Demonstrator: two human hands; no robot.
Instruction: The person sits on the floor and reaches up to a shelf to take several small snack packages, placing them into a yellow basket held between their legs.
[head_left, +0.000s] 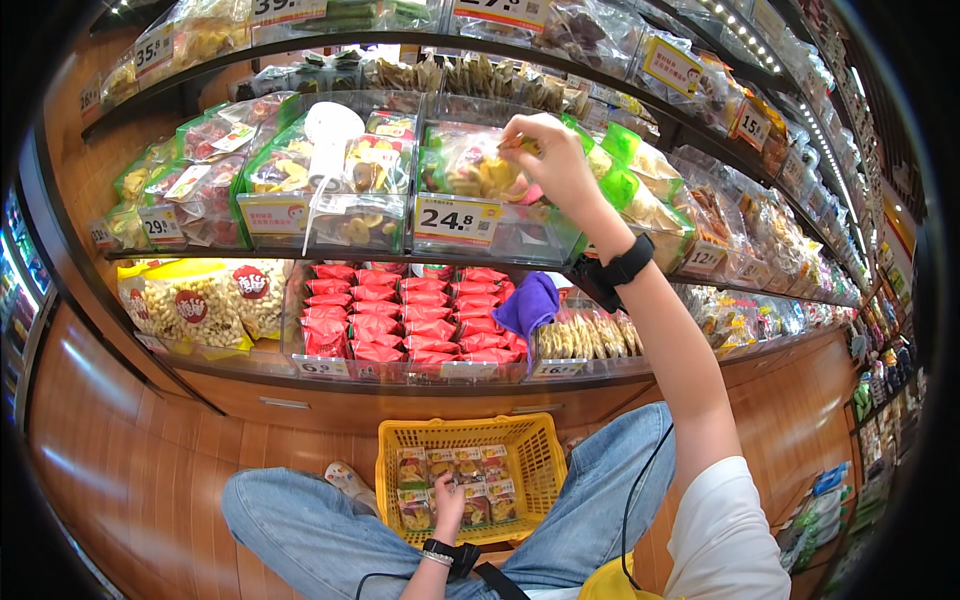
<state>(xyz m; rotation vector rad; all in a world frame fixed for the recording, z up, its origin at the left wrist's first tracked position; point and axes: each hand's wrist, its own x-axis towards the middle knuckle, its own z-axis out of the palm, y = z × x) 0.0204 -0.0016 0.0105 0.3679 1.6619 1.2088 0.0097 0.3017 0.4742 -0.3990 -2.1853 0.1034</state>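
My right hand (541, 154) is raised over the clear plastic bin with the large price tag, its fingertips pinched together at a small piece or pack edge I cannot make out. Below it in the bin lie clear packs of dried fruit chips (480, 169). My left hand (449, 499) reaches down into a yellow plastic basket (559, 480) between my knees, its fingers at the small packs of dried fruit (469, 463) lying there in rows. Whether those fingers grip a pack is unclear.
A white scoop-shaped object (328, 142) lies on the bin to the left. A purple cloth (529, 304) hangs over the lower shelf edge beside red packets (427, 319). Yellow bags of nuts (187, 304) stand at lower left. The dark shelf edge (337, 256) runs below the right hand.
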